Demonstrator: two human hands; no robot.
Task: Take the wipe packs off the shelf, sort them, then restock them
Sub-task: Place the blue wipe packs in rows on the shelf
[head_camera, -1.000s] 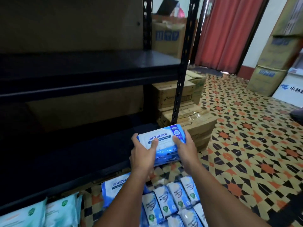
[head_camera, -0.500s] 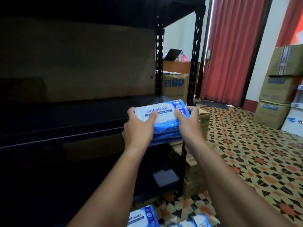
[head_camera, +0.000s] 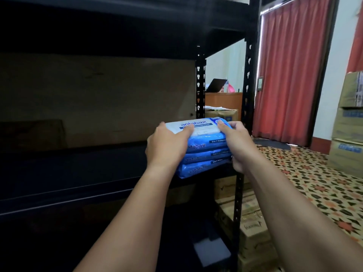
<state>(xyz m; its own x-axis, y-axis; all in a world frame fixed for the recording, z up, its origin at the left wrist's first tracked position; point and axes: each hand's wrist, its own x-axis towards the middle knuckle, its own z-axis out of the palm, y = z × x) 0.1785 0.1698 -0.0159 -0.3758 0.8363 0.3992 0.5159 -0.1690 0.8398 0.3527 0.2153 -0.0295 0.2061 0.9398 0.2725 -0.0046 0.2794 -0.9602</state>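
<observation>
Raised since a second ago, your stack of wipe packs (head_camera: 204,148), gripped between left hand (head_camera: 167,146) and right hand (head_camera: 238,142), lies crosswise at the shelf (head_camera: 98,163) edge mid-frame.

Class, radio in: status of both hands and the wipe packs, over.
Left hand and right hand grip stack of blue Antabax wipe packs. Stack at right end of black shelf. Nothing in the way.

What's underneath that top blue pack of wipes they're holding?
Under the top antabax pack lie two more blue packs, stacked, three in all. The left hand and right hand cover both ends of the stack, and whether its bottom touches the black shelf cannot be seen.
</observation>
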